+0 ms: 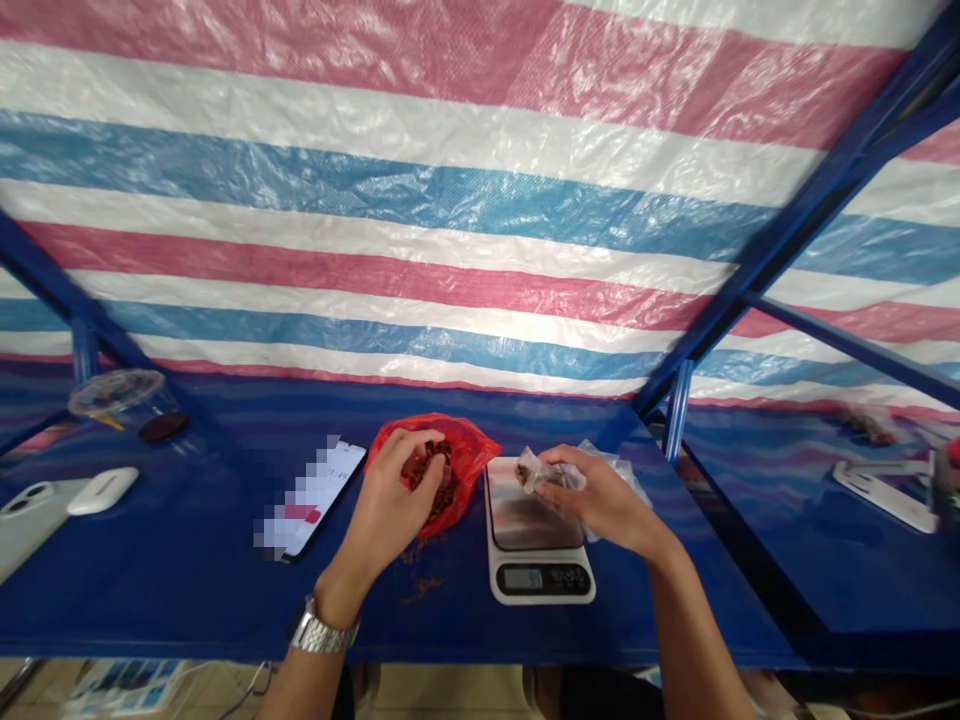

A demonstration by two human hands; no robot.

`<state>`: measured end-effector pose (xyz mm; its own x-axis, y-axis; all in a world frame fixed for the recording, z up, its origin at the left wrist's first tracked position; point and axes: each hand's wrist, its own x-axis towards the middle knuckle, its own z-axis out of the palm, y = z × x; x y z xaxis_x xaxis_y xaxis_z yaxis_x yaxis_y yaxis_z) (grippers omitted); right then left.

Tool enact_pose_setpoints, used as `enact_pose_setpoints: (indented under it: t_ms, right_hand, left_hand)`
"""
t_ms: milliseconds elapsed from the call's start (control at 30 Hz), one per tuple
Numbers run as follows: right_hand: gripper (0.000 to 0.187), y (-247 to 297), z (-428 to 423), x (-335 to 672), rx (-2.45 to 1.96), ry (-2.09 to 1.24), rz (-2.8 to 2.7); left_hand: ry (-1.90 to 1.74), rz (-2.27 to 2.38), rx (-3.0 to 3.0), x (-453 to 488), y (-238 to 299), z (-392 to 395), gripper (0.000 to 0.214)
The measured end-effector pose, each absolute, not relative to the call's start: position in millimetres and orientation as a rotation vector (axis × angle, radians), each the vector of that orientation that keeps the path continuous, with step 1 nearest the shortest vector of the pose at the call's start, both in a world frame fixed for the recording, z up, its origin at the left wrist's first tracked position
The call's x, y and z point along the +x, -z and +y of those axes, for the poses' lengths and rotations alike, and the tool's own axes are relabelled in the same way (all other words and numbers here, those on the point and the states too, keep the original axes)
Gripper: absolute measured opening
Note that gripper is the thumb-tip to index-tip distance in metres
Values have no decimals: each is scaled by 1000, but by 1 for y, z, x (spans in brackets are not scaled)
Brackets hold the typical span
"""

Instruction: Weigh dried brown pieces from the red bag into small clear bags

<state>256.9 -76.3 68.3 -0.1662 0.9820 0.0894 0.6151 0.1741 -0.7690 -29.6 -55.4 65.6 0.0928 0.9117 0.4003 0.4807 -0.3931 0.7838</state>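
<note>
My left hand (397, 488) is over a red plastic bag (474, 446), its thumb and fingers curved but apart. Dark reddish-brown dried pieces (442, 497) fill the bag's open mouth, and my fingertips reach in among them. In my right hand (600, 492) is a small clear plastic bag (531, 470) with some brown bits in its near end. That hand is above the metal plate of a white digital scale (499, 580), whose lit display is too blurred to read. More clear plastic bags (628, 475) lie beside the scale, partly behind my right hand.
A phone (319, 500) with a lit screen lies left of the red bag. Brown crumbs (424, 588) are scattered on the blue table (225, 610). Farther left are a clear plastic tub (124, 395), a white case (103, 491) and another phone (34, 515). Blue metal bars (679, 410) stand at right.
</note>
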Motion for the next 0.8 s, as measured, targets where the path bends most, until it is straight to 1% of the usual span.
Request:
enact_pose_setpoints:
  t_ms: [67, 167, 200, 267, 333, 367, 433, 500, 667, 800]
  right_hand:
    - [23, -81, -78, 243, -1400, -828, -1808]
    - [21, -91, -77, 203, -1261, -807, -1776]
    - [19, -92, -76, 188, -1218, -813, -1796]
    - [18, -90, -74, 160, -1160, -845, -1803]
    - [21, -85, -70, 140, -1119, -806, -1800]
    - [21, -82, -68, 134, -1114, -768, -1809]
    - [25, -74, -63, 128, -1162, -657, -1832]
    - [33, -64, -58, 129, -1273, -533, -1874]
    - [27, -35, -50, 128, -1479, -321, -2094]
    - [31, -26, -49, 117, -1494, -222, -2150]
  left_hand:
    - [-1156, 1259, 1876, -26, -69, -60, 32]
    - [-1089, 1156, 1820, -24, -73, -64, 58]
    - [-1091, 1143, 1805, -24, -73, -65, 60]
    - [-1115, 1131, 1769, -28, -74, -62, 52]
    - [-1158, 1118, 1714, -34, -73, -58, 41]
    - [-1184, 1116, 1675, -38, -73, -56, 39]
    - [-1258, 1147, 1574, -45, -72, -51, 40]
    - [-1346, 1218, 1479, -53, -70, -47, 42]
    - [-1490, 1436, 1411, -68, -62, -39, 45]
    - [-1475, 1583, 1375, -74, -52, -36, 43]
